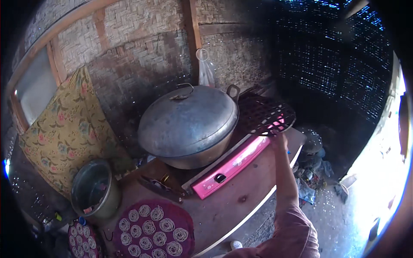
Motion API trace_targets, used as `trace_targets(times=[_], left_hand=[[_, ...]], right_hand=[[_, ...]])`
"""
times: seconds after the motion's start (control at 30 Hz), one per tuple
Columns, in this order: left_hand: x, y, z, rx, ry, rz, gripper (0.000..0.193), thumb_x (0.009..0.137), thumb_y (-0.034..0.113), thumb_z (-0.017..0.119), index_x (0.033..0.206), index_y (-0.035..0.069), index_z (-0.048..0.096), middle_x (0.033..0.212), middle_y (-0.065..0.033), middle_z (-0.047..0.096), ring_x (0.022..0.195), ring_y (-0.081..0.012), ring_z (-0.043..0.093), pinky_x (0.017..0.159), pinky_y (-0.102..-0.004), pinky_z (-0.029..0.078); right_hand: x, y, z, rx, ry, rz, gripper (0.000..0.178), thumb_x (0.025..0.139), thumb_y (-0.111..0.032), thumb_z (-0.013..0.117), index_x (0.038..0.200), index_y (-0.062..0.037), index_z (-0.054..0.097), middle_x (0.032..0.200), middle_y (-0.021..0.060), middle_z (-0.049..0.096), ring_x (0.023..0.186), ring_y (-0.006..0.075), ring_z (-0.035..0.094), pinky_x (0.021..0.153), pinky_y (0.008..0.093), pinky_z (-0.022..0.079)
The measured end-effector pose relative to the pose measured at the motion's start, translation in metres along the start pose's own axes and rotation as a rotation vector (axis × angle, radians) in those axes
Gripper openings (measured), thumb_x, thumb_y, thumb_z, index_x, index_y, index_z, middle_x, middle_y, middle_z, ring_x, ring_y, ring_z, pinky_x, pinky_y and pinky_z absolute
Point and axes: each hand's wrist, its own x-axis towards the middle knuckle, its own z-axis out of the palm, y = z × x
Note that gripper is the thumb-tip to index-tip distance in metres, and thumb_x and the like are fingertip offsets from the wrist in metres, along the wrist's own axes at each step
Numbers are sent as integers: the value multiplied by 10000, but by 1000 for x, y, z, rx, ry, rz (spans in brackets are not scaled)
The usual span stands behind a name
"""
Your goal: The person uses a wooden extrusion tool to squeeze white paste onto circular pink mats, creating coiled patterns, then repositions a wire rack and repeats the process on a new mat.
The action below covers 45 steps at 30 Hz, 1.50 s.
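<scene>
The lidded metal pot [187, 124] sits on a pink-fronted stove [241, 162] atop a wooden table [254, 182]. Right of it, the right hand [279, 138] meets a dark lattice tray [266, 112]; I cannot tell its fingers' spread or grip, nor the unseen left hand's. Behind the pot rises a woven wall [142, 53]; left of it hangs floral cloth [64, 133].
</scene>
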Motion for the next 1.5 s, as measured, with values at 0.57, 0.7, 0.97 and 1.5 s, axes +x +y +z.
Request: trace_targets(times=[0.57,0.7,0.97,1.5], left_hand=[[51,180,-63,-178,248,-186,308,861,-96,478,1143,5,548,1037,-67,581,963,-159,574,853,-282,462],[53,203,-138,-469,226,-162,393,935,130,497,1301,10,418,1226,-107,522,1152,-212,508,991,-343,389],[46,121,-286,-700,522,-263,600,984,318,430,1446,-3,222,1476,-152,313,1358,-247,311,1095,-376,258],[37,-170,-331,-267,752,-352,626,832,-68,520,1402,68,302,1368,-197,440,1234,-251,464,1007,-327,370]], right_hand=[[-172,-307,-120,996,58,-147,498,976,-195,450,1423,-31,306,1413,147,392,1218,228,472,1029,397,388],[-287,-312,-22,1038,-461,138,434,962,-200,484,1349,-24,397,1303,117,489,1090,200,551,889,387,482],[-630,-398,152,1024,-1701,727,449,858,-121,597,1262,-26,426,1089,112,604,917,192,626,623,325,593],[-850,-395,354,582,-2046,852,271,949,-149,496,1196,-40,481,1024,69,607,919,240,629,807,433,577]])
